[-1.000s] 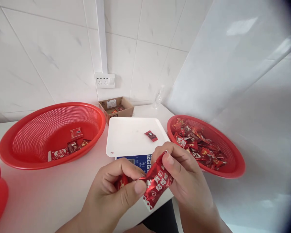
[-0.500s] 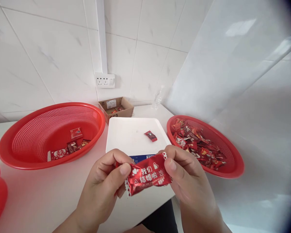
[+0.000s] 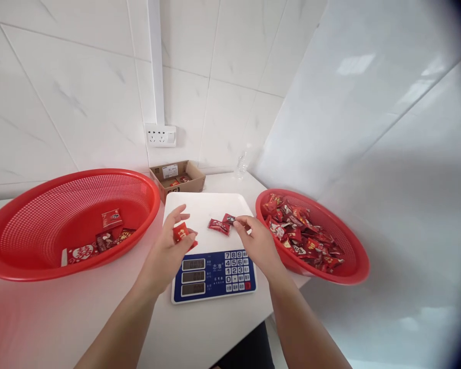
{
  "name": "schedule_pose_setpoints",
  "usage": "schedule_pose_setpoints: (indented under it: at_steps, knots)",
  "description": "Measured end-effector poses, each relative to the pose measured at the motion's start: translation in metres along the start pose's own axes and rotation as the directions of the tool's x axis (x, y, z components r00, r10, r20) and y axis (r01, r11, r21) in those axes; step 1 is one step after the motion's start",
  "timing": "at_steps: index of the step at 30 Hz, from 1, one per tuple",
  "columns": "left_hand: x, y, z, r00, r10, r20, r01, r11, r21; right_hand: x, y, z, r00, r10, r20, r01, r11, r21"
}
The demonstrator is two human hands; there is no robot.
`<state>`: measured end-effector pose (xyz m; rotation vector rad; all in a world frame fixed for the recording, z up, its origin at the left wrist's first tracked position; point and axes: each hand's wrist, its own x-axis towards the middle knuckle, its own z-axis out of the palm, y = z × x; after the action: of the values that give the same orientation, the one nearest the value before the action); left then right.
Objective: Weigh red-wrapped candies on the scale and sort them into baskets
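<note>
My left hand [image 3: 168, 251] is over the front left of the white scale pan [image 3: 200, 205] and pinches a small red candy packet [image 3: 182, 232] between thumb and fingers. My right hand [image 3: 256, 241] reaches over the pan's right side, fingertips curled beside two red candy packets [image 3: 219, 226] that lie on the pan. I cannot tell if it touches them. The scale's blue front panel [image 3: 213, 274] with keypad and three displays faces me.
A large red mesh basket [image 3: 30, 205] on the left holds a few red packets. A smaller red basket [image 3: 353, 256] on the right is full of red candies. A small cardboard box [image 3: 176, 174] and a wall socket [image 3: 160, 136] are behind the scale.
Both hands held one long red packet close to me. They have since moved apart and forward over the scale; a second packet now lies on the pan, and the left hand holds a small one.
</note>
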<state>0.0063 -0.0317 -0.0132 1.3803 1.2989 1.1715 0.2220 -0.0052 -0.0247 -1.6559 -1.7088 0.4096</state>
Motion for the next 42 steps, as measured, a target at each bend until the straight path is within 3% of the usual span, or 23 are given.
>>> schedule_pose_setpoints:
  at_steps: [3,7,14,18,23,27,31,36,42]
  knots:
    - [0.007,-0.015,0.01,0.997,0.051,0.05,-0.059,0.982,0.18,0.004,0.011,0.001,1.0,-0.022,-0.005,0.021,0.997,-0.077]
    - [0.012,-0.027,0.016,0.99,0.12,0.068,-0.138,0.876,0.463,0.008,0.022,0.012,0.997,-0.044,0.062,0.053,0.987,-0.151]
    - [0.009,-0.021,-0.002,0.984,0.138,0.113,-0.177,0.686,0.705,0.001,0.013,0.017,0.972,-0.108,0.208,0.136,0.982,-0.127]
    - [0.007,-0.015,-0.006,0.979,0.099,0.177,-0.199,0.63,0.751,0.001,0.011,-0.003,0.974,-0.105,0.199,0.133,0.983,-0.129]
    - [0.005,-0.014,-0.006,0.971,0.094,0.218,-0.23,0.609,0.759,0.019,0.045,-0.057,0.996,0.052,0.076,-0.029,0.962,-0.27]
    - [0.006,-0.019,-0.005,0.965,0.089,0.247,-0.254,0.557,0.791,0.031,0.082,-0.09,0.955,0.19,0.228,-0.099,0.929,-0.357]
    - [0.005,-0.025,-0.003,0.957,0.101,0.271,-0.282,0.527,0.802,0.034,0.107,-0.085,0.909,0.262,0.325,-0.12,0.91,-0.397]
    - [0.005,-0.028,-0.001,0.953,0.098,0.287,-0.295,0.521,0.801,0.039,0.118,-0.074,0.945,0.22,0.242,-0.127,0.929,-0.347]
    - [0.005,-0.029,-0.001,0.952,0.117,0.284,-0.299,0.562,0.771,0.044,0.12,-0.09,0.977,0.211,-0.013,-0.211,0.967,-0.14]
